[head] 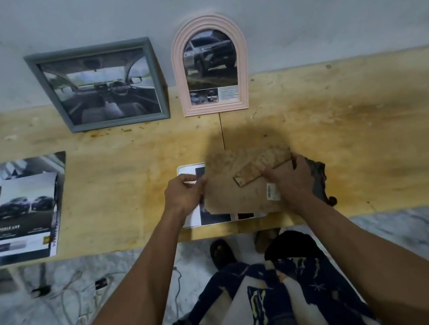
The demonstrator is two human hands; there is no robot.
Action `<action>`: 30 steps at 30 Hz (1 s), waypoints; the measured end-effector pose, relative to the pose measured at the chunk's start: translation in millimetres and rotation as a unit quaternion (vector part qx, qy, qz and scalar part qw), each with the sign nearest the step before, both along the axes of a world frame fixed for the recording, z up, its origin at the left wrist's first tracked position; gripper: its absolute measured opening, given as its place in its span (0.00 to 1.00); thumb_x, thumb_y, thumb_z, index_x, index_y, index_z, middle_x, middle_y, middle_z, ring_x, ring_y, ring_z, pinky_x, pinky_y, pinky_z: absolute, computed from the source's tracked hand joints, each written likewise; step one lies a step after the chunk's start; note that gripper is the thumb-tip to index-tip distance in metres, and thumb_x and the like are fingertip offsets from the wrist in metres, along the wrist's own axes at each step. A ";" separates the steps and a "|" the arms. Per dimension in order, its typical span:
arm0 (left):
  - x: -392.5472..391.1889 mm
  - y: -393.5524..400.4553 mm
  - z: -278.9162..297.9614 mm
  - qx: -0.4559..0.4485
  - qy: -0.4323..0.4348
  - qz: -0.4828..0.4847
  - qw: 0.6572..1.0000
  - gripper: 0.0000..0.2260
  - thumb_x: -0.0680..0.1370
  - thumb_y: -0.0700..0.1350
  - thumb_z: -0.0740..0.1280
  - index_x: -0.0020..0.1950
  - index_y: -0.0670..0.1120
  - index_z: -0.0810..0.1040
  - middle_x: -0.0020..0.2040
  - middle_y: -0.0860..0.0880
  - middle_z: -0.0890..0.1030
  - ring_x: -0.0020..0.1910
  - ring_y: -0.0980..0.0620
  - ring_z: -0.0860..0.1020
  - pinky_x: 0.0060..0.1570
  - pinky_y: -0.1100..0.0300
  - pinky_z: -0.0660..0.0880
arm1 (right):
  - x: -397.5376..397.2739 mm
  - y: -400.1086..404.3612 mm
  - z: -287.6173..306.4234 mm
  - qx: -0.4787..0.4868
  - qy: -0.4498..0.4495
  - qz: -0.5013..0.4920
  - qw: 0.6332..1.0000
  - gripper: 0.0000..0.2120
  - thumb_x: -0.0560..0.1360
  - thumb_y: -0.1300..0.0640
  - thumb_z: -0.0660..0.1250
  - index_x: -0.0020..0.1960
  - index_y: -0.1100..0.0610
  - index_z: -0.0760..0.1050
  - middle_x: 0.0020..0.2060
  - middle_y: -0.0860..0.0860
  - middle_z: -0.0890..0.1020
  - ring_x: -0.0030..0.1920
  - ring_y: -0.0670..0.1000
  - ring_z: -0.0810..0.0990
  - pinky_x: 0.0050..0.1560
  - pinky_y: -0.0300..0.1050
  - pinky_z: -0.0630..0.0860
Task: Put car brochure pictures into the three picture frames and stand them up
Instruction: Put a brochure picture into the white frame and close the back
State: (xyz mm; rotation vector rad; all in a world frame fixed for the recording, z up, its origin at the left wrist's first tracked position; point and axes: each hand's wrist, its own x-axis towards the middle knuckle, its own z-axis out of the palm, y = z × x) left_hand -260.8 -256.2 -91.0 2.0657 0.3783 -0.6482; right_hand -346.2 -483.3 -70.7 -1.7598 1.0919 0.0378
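Note:
Two filled frames lean upright against the wall: a grey rectangular frame (100, 86) showing a car interior, and a pink arched frame (211, 64) showing an SUV. A third, white frame (184, 168) lies face down near the table's front edge with a car picture (210, 213) in it. A brown backing board (231, 187) with its stand flap (261, 166) lies askew over that frame. My left hand (184, 195) grips the board's left edge. My right hand (287, 178) presses on the board's right side, fingers at the flap.
A stack of car brochures (19, 213) lies at the table's left. A dark cloth (320, 179) sits just right of my right hand. The wooden table (370, 123) has bare room on its right. Cables (71, 294) lie on the floor below.

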 end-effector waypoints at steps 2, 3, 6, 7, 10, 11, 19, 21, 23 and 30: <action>-1.9 14.0 -5.6 0.074 -0.041 -0.002 0.996 0.18 0.73 0.54 0.76 0.56 0.44 0.80 0.47 0.46 0.83 0.48 0.46 0.81 0.51 0.55 0.78 | -5.2 -1.2 -6.2 -0.012 -0.009 0.007 1.000 0.54 0.54 0.25 0.73 0.73 0.51 0.64 0.66 0.51 0.75 0.63 0.57 0.76 0.59 0.62 0.76; -4.1 20.9 -8.2 0.102 -0.054 -0.001 0.993 0.17 0.74 0.51 0.75 0.57 0.44 0.80 0.48 0.46 0.83 0.50 0.46 0.81 0.52 0.55 0.76 | -7.4 -1.8 -8.6 -0.020 -0.011 0.012 1.000 0.55 0.54 0.24 0.72 0.73 0.51 0.64 0.66 0.51 0.75 0.63 0.58 0.76 0.59 0.63 0.76; -12.0 34.8 -16.3 0.134 -0.048 -0.003 0.990 0.15 0.75 0.48 0.75 0.57 0.42 0.79 0.52 0.44 0.84 0.54 0.44 0.80 0.53 0.54 0.75 | -12.7 -4.5 -17.2 -0.029 -0.007 0.030 0.999 0.55 0.53 0.24 0.72 0.73 0.50 0.64 0.66 0.50 0.75 0.63 0.58 0.76 0.59 0.63 0.75; -14.2 37.0 -18.9 0.139 -0.048 -0.009 0.989 0.15 0.75 0.48 0.75 0.58 0.42 0.80 0.53 0.44 0.84 0.54 0.43 0.80 0.54 0.54 0.75 | -13.5 -5.3 -19.9 -0.029 -0.006 0.032 0.999 0.56 0.53 0.23 0.71 0.73 0.49 0.63 0.66 0.50 0.75 0.63 0.57 0.76 0.60 0.63 0.75; -15.2 37.6 -23.5 0.146 -0.048 -0.010 0.988 0.12 0.76 0.45 0.74 0.57 0.43 0.81 0.52 0.44 0.84 0.53 0.43 0.81 0.55 0.55 0.76 | -13.7 -9.6 -24.4 -0.024 -0.001 0.032 0.999 0.55 0.53 0.24 0.72 0.73 0.47 0.64 0.66 0.48 0.74 0.64 0.57 0.74 0.61 0.63 0.74; -14.8 37.2 -24.6 0.144 -0.049 -0.007 0.988 0.10 0.75 0.44 0.74 0.55 0.44 0.82 0.50 0.44 0.84 0.52 0.43 0.81 0.54 0.56 0.76 | -13.5 -9.7 -24.7 -0.018 0.001 0.030 0.999 0.54 0.53 0.25 0.73 0.73 0.47 0.64 0.66 0.48 0.74 0.65 0.57 0.74 0.61 0.63 0.74; -10.2 37.4 -27.7 0.117 -0.029 0.050 0.991 0.05 0.71 0.42 0.78 0.45 0.48 0.85 0.42 0.50 0.84 0.46 0.50 0.82 0.49 0.64 0.73 | -7.9 -1.8 -30.4 -0.039 0.016 0.039 0.998 0.45 0.67 0.38 0.75 0.76 0.53 0.61 0.69 0.52 0.72 0.67 0.57 0.72 0.65 0.53 0.70; -9.1 37.8 -28.8 0.111 -0.025 0.061 0.992 0.07 0.70 0.41 0.79 0.47 0.45 0.86 0.43 0.49 0.84 0.46 0.50 0.83 0.51 0.62 0.77 | -3.8 2.7 -33.3 -0.051 0.017 0.047 0.997 0.44 0.69 0.40 0.75 0.76 0.54 0.60 0.70 0.52 0.71 0.69 0.56 0.69 0.65 0.51 0.67; -8.1 37.8 -28.8 0.109 -0.023 0.074 0.991 0.07 0.70 0.41 0.79 0.46 0.45 0.87 0.42 0.50 0.84 0.46 0.49 0.83 0.54 0.58 0.79 | 1.5 7.8 -34.5 -0.065 0.028 0.060 0.996 0.43 0.69 0.39 0.74 0.76 0.55 0.60 0.70 0.53 0.71 0.69 0.57 0.69 0.65 0.50 0.67; -5.9 36.6 -28.1 0.105 -0.016 0.091 0.990 0.07 0.69 0.38 0.79 0.46 0.44 0.87 0.45 0.48 0.85 0.45 0.50 0.83 0.54 0.59 0.79 | 18.2 26.4 -40.2 -0.119 0.033 0.091 0.988 0.44 0.66 0.35 0.74 0.74 0.54 0.63 0.66 0.56 0.73 0.68 0.59 0.70 0.64 0.54 0.69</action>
